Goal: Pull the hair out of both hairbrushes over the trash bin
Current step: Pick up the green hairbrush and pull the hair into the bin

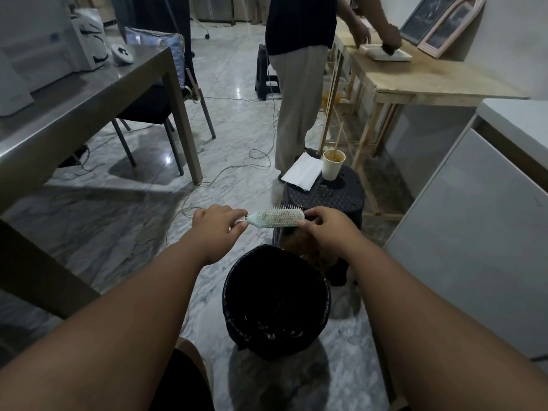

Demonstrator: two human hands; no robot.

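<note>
A pale mint hairbrush [275,218] lies level in the air above the far rim of a black-lined trash bin [237,280], bristles pointing up and away. My left hand [218,222] grips its handle. My right hand [324,226] pinches at the brush's tip. A brownish clump of hair [310,252] hangs under that hand, over the bin's far edge. Light fuzz still shows among the bristles. Only one brush is in view.
A black stool [326,197] just beyond the bin carries a paper cup [333,164] and a folded white paper [302,170]. A person [296,84] stands at a wooden table [430,78]. A steel table [89,93] is at left, a white cabinet [474,218] at right, and cables lie on the floor.
</note>
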